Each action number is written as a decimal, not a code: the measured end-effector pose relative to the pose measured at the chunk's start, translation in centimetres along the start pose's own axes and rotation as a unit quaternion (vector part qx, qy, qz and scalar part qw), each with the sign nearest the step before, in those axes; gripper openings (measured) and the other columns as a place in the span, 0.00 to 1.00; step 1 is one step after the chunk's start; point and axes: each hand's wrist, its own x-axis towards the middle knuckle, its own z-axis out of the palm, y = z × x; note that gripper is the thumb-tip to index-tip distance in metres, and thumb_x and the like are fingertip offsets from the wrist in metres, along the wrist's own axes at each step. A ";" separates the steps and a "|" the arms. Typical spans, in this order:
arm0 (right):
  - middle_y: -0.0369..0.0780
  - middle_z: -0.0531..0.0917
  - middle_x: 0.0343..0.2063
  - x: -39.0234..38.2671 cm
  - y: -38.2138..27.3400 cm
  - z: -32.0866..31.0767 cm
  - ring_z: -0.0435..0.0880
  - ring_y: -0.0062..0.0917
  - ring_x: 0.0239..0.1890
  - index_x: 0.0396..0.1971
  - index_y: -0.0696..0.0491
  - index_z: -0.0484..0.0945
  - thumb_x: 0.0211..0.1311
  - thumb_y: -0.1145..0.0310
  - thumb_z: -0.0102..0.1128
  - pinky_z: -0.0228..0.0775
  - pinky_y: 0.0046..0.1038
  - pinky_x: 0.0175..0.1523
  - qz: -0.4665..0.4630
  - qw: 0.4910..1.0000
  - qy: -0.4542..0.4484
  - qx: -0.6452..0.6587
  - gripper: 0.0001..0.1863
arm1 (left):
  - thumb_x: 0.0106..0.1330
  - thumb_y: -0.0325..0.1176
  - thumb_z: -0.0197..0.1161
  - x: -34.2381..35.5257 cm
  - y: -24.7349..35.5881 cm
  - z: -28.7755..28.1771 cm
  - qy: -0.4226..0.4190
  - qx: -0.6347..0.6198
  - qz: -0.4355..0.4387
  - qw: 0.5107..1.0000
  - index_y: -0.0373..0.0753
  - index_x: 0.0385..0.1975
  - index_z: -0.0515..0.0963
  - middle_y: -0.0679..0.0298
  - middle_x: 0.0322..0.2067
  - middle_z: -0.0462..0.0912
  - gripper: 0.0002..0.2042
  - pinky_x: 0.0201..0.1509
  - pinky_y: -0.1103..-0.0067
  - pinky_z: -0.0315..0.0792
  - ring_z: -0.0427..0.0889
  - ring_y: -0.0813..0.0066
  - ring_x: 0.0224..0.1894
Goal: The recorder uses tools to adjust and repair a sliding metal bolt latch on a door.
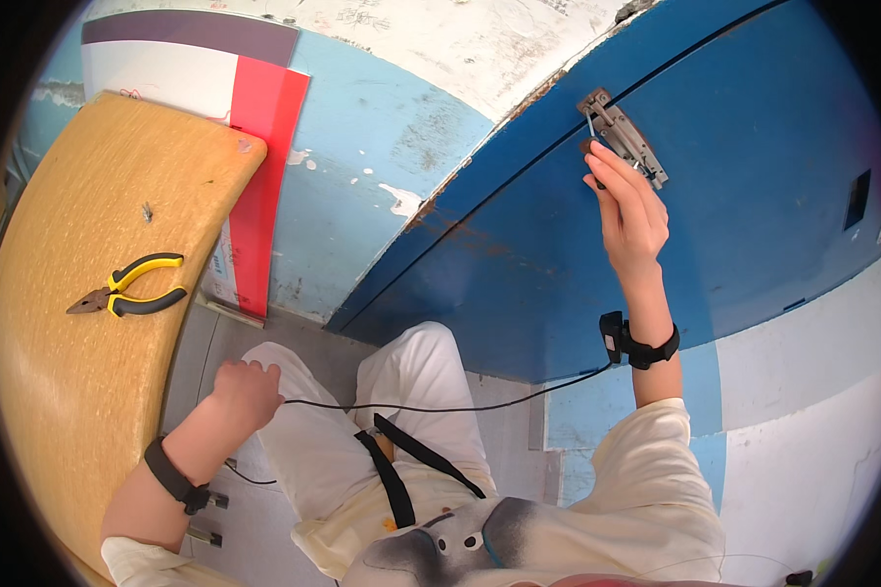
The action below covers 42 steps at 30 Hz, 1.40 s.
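My right hand (628,210) is raised to the blue door (519,293), its fingers closed round a small screwdriver (586,147) with a dark handle. The thin shaft points up at the end of a metal door bolt (628,137) fixed across the door's edge gap. Whether the tip sits in a screw is too small to tell. My left hand (247,393) rests by my left knee with fingers curled. A black cable (440,408) runs from my right wrist's device (614,335) to this hand; what the fingers hold, if anything, is hidden.
On the wooden table (78,401) at left lie yellow-and-black pliers (147,284) and a small metal piece (147,212). Red and white boards (264,176) lean against the pale blue wall (382,137). The door frame's edge has peeling paint and rust.
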 end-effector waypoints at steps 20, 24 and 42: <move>0.46 0.85 0.31 1.0 0.4 1.9 0.86 0.27 0.29 0.33 0.61 0.80 0.42 0.87 0.66 0.78 0.20 0.30 -0.027 0.996 0.080 -0.033 0.14 | 0.62 0.47 0.58 -0.1 -0.1 -0.5 -0.015 -0.003 -0.004 1.000 0.40 0.43 0.74 0.58 0.38 0.80 0.17 0.47 0.69 0.70 0.80 0.63 0.43; 0.45 0.85 0.30 1.3 0.4 2.0 0.86 0.29 0.30 0.33 0.60 0.79 0.44 0.86 0.67 0.79 0.21 0.31 -0.027 0.996 0.083 -0.031 0.13 | 0.62 0.47 0.58 -0.2 -0.1 -0.6 -0.022 -0.006 -0.009 1.000 0.40 0.43 0.73 0.58 0.38 0.80 0.17 0.48 0.69 0.69 0.80 0.63 0.44; 0.42 0.82 0.29 -1.6 -0.5 1.9 0.81 0.26 0.28 0.30 0.57 0.75 0.46 0.76 0.74 0.72 0.22 0.31 0.063 0.987 0.129 -0.068 0.14 | 0.61 0.47 0.59 -0.6 -0.2 -0.2 -0.011 -0.008 -0.009 1.000 0.41 0.42 0.74 0.59 0.38 0.80 0.17 0.46 0.69 0.70 0.80 0.63 0.43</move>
